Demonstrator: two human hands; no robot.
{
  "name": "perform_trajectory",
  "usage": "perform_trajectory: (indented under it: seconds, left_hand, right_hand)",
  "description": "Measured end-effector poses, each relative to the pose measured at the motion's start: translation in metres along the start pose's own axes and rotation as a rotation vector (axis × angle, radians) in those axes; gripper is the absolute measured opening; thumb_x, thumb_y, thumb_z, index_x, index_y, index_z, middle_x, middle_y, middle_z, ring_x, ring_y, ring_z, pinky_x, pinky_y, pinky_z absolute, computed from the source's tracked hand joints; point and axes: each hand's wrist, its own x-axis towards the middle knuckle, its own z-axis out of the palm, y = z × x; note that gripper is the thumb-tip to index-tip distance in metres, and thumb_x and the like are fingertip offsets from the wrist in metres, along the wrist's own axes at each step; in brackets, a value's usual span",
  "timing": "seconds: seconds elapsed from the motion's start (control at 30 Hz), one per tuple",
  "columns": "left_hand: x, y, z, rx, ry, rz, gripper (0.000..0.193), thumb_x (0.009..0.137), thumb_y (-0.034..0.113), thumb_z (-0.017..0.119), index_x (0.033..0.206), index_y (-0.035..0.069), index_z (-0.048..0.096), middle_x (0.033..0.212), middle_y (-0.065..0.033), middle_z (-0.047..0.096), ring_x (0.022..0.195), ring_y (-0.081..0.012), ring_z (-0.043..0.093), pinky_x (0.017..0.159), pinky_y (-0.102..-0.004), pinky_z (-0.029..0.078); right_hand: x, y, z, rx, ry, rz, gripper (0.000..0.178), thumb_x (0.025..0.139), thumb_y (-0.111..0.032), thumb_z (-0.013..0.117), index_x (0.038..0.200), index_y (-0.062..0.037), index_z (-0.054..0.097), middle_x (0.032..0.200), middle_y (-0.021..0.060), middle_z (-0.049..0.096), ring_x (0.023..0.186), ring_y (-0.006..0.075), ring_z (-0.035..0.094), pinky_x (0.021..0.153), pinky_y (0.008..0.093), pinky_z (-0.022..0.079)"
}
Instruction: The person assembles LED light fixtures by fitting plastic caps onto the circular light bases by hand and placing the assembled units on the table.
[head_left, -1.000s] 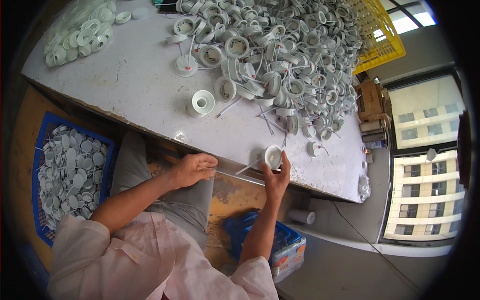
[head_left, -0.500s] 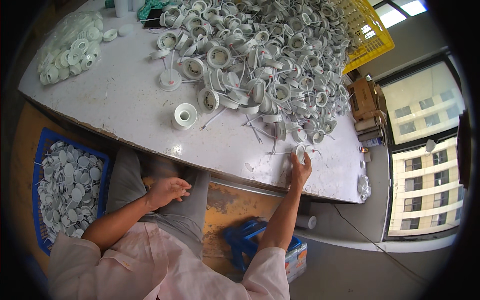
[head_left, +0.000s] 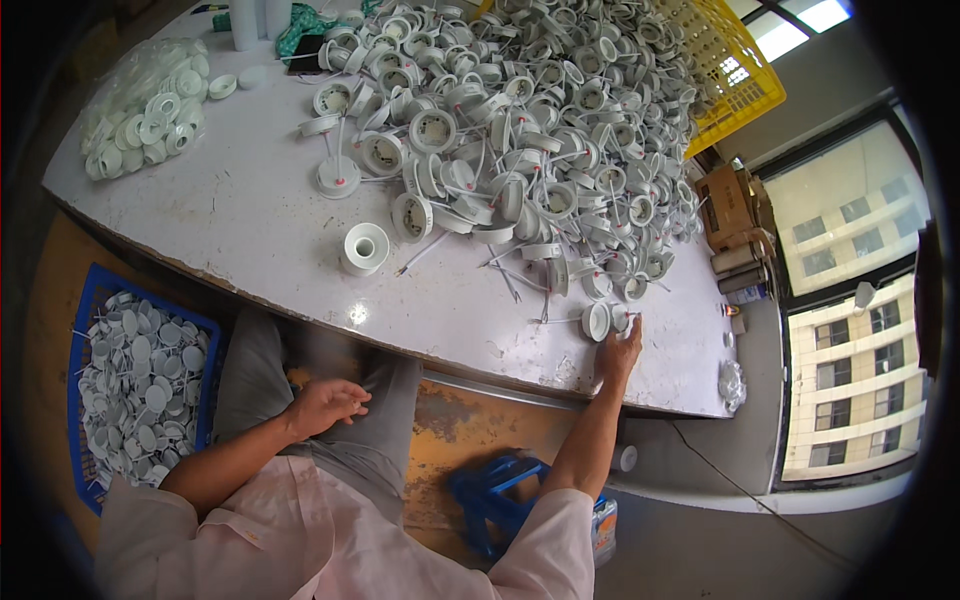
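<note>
Reaching right hand touches a white cap.

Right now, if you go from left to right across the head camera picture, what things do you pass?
Blue basket of white discs → left hand on the lap → lone white ring on the table → right hand touching a white cap → cardboard box → window.

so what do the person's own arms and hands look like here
Both hands are bare, with no gloves, rings or watch visible. The left hand and right hand come from bare forearms; pale pink sleeves are pushed up near the elbows.
</note>
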Motion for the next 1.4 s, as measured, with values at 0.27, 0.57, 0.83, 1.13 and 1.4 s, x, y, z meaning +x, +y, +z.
perform_trajectory:
  seconds: [0.27, 0.57, 0.83, 1.13, 1.4]
  left_hand:
    - [-0.01, -0.003, 0.003, -0.004, 0.029, -0.035, 0.022, 0.094, 0.008, 0.057, 0.114, -0.001, 0.057, 0.121, -0.0174, 0.061, 0.103, -0.0228, 0.064, 0.075, -0.027, 0.053]
    - [-0.018, -0.004, 0.003, 0.021, 0.036, -0.027, 0.022, 0.094, 0.007, 0.057, 0.114, -0.002, 0.057, 0.121, -0.017, 0.061, 0.103, -0.0219, 0.065, 0.075, -0.0269, 0.053]
    - [-0.03, -0.016, -0.015, -0.011, -0.017, -0.062, 0.026, 0.092, 0.01, 0.06, 0.116, -0.001, 0.057, 0.121, -0.0159, 0.061, 0.104, -0.0207, 0.064, 0.077, -0.0267, 0.053]
    - [-0.02, 0.055, 0.037, 0.479, -0.14, 0.281, 0.074, 0.074, 0.017, 0.08, 0.137, 0.004, 0.042, 0.139, -0.0129, 0.049, 0.124, -0.0227, 0.051, 0.095, -0.0341, 0.048]
    - [-0.045, 0.044, -0.013, 0.504, -0.335, 0.401, 0.09, 0.062, 0.017, 0.085, 0.14, 0.005, 0.042, 0.144, -0.0196, 0.041, 0.135, -0.0281, 0.038, 0.111, -0.0342, 0.032]
  right_hand:
    - [0.022, 0.013, -0.007, 0.103, -0.148, 0.221, 0.066, 0.074, -0.016, 0.07, 0.132, 0.0047, 0.046, 0.127, 0.0242, 0.056, 0.119, 0.0329, 0.053, 0.1, 0.0369, 0.04]
    - [0.033, 0.033, -0.004, 0.002, -0.085, 0.192, 0.037, 0.082, -0.026, 0.061, 0.11, -0.0017, 0.065, 0.102, 0.0174, 0.068, 0.096, 0.0299, 0.065, 0.084, 0.039, 0.048]
    - [-0.068, 0.059, -0.04, 0.258, 0.368, 0.407, 0.026, 0.087, -0.025, 0.059, 0.098, -0.0022, 0.066, 0.077, 0.0078, 0.064, 0.071, 0.0172, 0.061, 0.059, 0.0297, 0.048]
    - [-0.276, -0.143, 0.005, 1.674, -0.4, 0.827, 0.024, 0.091, -0.019, 0.056, 0.111, -0.0069, 0.058, 0.096, 0.0052, 0.064, 0.074, 0.0159, 0.062, 0.051, 0.0248, 0.047]
    - [-0.38, -0.247, 0.018, 1.951, -0.944, 1.138, 0.032, 0.095, -0.04, 0.052, 0.112, -0.0148, 0.061, 0.111, 0.0003, 0.064, 0.104, 0.018, 0.062, 0.082, 0.0302, 0.053]
